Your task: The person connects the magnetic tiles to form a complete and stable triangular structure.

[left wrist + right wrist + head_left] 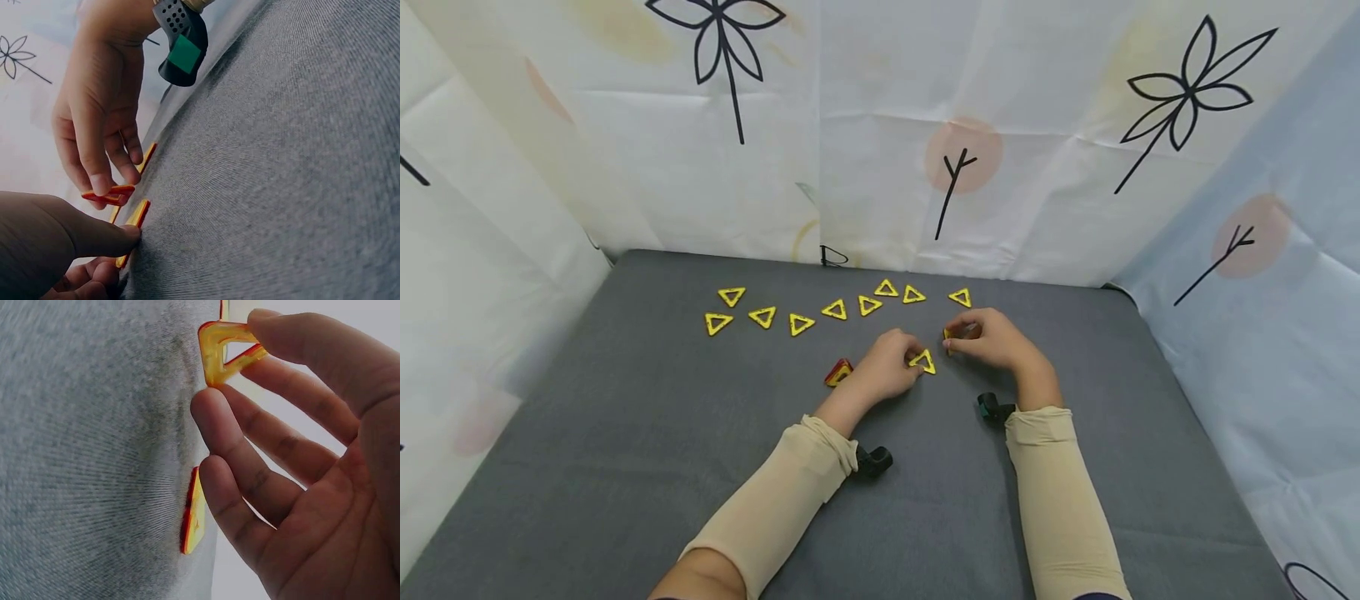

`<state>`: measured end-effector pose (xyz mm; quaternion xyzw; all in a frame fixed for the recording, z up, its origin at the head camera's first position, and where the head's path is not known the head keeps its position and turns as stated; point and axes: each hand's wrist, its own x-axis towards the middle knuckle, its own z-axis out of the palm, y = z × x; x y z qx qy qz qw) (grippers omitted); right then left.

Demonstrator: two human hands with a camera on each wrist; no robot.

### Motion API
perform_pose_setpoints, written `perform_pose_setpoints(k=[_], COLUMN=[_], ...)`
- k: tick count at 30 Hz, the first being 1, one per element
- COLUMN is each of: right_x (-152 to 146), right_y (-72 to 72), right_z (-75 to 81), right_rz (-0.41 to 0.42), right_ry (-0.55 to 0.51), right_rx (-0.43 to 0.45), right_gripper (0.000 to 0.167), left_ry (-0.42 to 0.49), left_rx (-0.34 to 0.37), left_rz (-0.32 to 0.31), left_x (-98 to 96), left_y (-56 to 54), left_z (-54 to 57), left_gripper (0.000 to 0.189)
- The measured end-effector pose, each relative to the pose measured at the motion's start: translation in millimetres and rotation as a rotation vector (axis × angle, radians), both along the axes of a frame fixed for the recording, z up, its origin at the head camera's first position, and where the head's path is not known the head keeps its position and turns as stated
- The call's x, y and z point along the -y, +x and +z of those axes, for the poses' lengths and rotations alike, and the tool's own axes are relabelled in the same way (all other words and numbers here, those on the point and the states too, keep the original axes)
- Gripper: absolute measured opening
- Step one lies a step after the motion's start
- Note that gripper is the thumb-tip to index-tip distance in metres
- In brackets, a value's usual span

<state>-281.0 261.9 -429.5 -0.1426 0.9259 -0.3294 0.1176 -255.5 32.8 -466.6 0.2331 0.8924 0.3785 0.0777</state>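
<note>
My left hand (887,365) pinches a yellow triangular building tile (928,363) low over the grey cloth, its thumb against the tile's edge in the left wrist view. To its right, my right hand (992,337) holds up a second yellow triangular tile (214,356) with an open middle and red-tinted edges, between thumb and fingertips. The two tiles are apart. The right hand's other fingers are spread in the right wrist view, and a further tile (193,515) lies on the cloth beside them. Beside my left wrist lies a small red-and-yellow triangle stack (838,372), partly hidden.
Several yellow triangular tiles lie spread in an uneven row along the back of the grey table (670,417), among them one (718,323) at the left end and one (960,297) at the right. White printed cloth walls (880,167) surround the table. Each wrist carries a black camera (874,461).
</note>
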Motion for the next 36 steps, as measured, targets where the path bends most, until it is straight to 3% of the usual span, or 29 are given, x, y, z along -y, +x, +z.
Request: perform_pose_setpoints(k=[6, 22, 36], right_x=[5.4, 13.1, 8.2], right_y=[2.6, 15.7, 13.4], right_z=[5.9, 1.5, -6.0], right_rz=[0.061, 0.197, 0.215], right_ry=[-0.048, -0.116, -0.120], right_rx=[0.024, 0.056, 0.044], right_gripper=[0.033, 0.030, 0.028], left_ry=[0.014, 0.039, 0.034], left_rx=[0.011, 0.012, 0.028], left_rz=[0.003, -0.008, 0.000], left_x=[0.2, 1.8, 2.1], left_y=[0.4, -2.4, -2.9], left_z=[1.0, -0.7, -4.4], left_gripper=[0.026, 0.025, 0.026])
